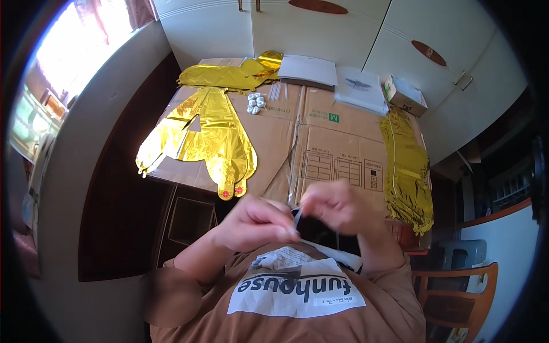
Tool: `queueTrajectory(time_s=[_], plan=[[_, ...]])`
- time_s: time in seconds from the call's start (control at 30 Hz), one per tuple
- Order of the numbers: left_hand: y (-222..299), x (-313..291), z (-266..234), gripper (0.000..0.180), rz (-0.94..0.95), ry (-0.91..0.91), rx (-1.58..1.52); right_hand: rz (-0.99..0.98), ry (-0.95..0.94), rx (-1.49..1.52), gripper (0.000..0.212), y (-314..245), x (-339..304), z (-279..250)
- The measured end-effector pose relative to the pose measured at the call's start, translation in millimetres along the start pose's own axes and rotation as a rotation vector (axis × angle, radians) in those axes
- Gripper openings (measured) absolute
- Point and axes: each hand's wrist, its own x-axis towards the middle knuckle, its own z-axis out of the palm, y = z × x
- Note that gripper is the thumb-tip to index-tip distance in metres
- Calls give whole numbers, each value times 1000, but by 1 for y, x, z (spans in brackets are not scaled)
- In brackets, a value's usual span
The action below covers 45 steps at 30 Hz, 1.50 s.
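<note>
Close to my chest, my left hand (258,223) and my right hand (338,210) are both closed in a pinch, almost meeting. Between their fingertips runs a thin, whitish translucent strip (298,215); its exact kind is too small to make out. Beyond my left hand, gold foil balloons shaped like a letter A (229,134) lie flat on the table, their round-ended tabs pointing toward me. Small white coils (256,103) sit in a cluster farther back. Beside them lie several thin white sticks (275,92).
Flattened cardboard (343,140) covers the table. More gold foil (214,76) lies at the back left, and a gold foil pile (407,166) at the right edge. A white paper stack (309,70), a clear plastic packet (360,91) and a small box (407,94) line the back. A wooden chair (486,297) stands right.
</note>
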Motion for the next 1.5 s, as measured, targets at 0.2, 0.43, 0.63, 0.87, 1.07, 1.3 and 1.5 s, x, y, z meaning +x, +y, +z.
queueTrajectory(time_s=[0.2, 0.43, 0.63, 0.87, 1.07, 1.3, 1.5], plan=[[-10, 17, -7, 9, 50, 450, 594, -42, 18, 54, 12, -20, -3, 13], [-2, 25, -14, 7, -19, 411, -170, 116, -69, 150, 16, 22, 11, -11], [-12, 31, -22, 12, -277, 105, 638, 118, -6, 1, 17, 0, 15, -25], [-28, 42, -33, 6, 99, 565, 318, 40, -102, 10, 18, 7, 10, 0], [-14, 33, -22, 9, -81, 296, -44, 157, 68, 61, 17, 37, 16, -26], [-26, 33, -27, 12, -245, 260, 458, 61, 93, 38, 15, 17, 20, -31], [-9, 50, -35, 13, -77, 541, 20, -28, -78, -75, 14, 8, 11, -3]])
